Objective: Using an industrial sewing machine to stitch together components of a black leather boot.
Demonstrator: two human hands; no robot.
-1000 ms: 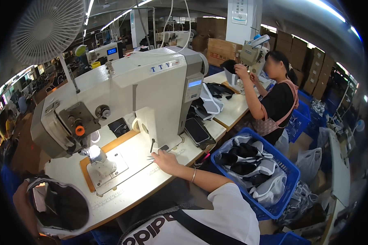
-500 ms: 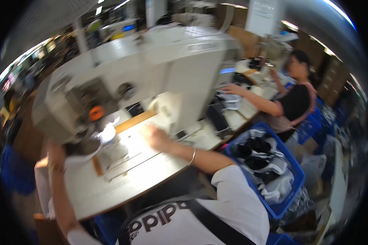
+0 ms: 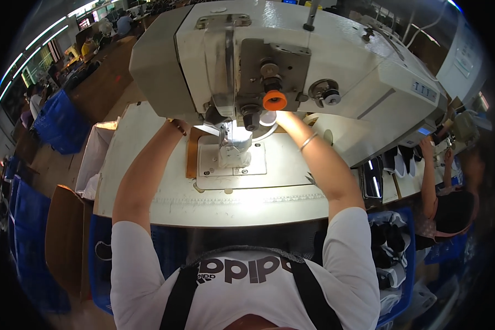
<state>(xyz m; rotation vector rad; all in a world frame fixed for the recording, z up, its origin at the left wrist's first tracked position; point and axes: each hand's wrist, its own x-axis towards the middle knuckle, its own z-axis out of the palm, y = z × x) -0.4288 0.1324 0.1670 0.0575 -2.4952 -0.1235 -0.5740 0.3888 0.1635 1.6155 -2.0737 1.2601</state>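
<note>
A large white industrial sewing machine (image 3: 335, 71) fills the upper view, with an orange knob (image 3: 274, 100) on its head. Under the head, a lit presser foot and needle area (image 3: 235, 144) stands over a metal plate (image 3: 209, 165). My left hand (image 3: 177, 125) reaches behind the left side of the head; only the wrist with a bracelet shows. My right hand (image 3: 283, 118) goes behind the head at the right of the needle, its fingers hidden. Close to it, a white curved piece (image 3: 267, 133) shows partly. Whether either hand holds anything is hidden.
A tape ruler (image 3: 231, 200) runs along the white table's near edge. Small dark snips (image 3: 312, 179) lie beside my right forearm. A phone (image 3: 372, 179) rests at the right. Blue baskets (image 3: 404, 308) hold black-and-white shoe parts. A co-worker (image 3: 451, 212) sits at far right.
The view has swung so the machine head is now centred above. My right hand has moved from the tabletop right of the needle to behind the machine head.
</note>
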